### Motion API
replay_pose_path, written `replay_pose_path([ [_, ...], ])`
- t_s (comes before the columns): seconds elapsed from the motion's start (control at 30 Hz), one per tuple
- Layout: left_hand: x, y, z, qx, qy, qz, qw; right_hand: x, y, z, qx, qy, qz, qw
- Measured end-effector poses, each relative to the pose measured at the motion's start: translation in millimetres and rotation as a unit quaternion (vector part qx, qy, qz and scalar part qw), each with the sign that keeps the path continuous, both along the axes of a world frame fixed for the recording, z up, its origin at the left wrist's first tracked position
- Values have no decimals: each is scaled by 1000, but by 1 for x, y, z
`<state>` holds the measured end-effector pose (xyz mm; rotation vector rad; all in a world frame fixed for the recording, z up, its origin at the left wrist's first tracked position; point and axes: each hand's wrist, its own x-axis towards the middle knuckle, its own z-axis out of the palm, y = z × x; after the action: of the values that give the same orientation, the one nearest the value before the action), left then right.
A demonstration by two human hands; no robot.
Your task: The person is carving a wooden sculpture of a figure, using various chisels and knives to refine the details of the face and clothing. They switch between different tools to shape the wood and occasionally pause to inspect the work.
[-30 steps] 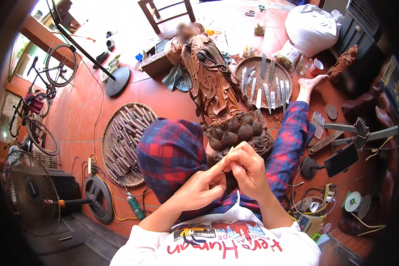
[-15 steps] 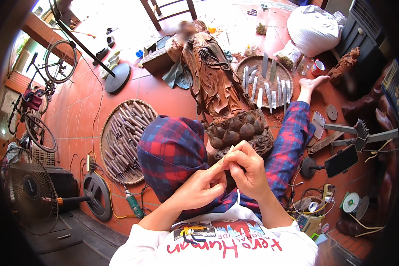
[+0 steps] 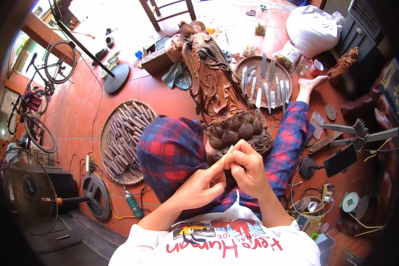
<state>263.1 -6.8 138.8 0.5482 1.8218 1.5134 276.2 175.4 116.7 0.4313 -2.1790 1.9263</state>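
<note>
My left hand [image 3: 204,185] and my right hand [image 3: 248,169] meet in front of my chest, fingertips touching. The left index finger stretches toward the right hand while its other fingers curl in. On the right, thumb and fingers are bent closed against the left fingertip; whatever may be between them is too small or hidden to make out. Just beyond the hands lies a carved brown wooden statue [image 3: 215,82], its base of rounded, petal-like forms [image 3: 239,131] toward me. My bent knee in plaid trousers [image 3: 173,155] rises left of the hands.
A round woven tray [image 3: 103,155] of wooden-handled carving tools lies left. Another tray [image 3: 239,71] with flat metal blades is at the far right. Nearby are a green power tool [image 3: 133,205], a fan [image 3: 31,188], a phone on a stand [image 3: 341,161] and a white sack [image 3: 312,27].
</note>
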Motion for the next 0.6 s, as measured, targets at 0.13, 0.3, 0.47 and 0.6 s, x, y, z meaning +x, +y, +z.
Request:
replay_pose_path([
  [0.13, -2, 1, 1, 12, 5, -6, 1000, 0, 4, 0, -11, 25, 7, 1000],
  [0.3, 8, 14, 5, -26, 131, 107, 985, 7, -5, 10, -77, -56, -109, 989],
  [0.47, 14, 24, -11, -80, 280, 164, 943, 16, -6, 5, -149, -178, -64, 971],
  [0.6, 13, 30, -19, -97, 327, 172, 924, 18, -7, 3, -193, -215, -65, 955],
])
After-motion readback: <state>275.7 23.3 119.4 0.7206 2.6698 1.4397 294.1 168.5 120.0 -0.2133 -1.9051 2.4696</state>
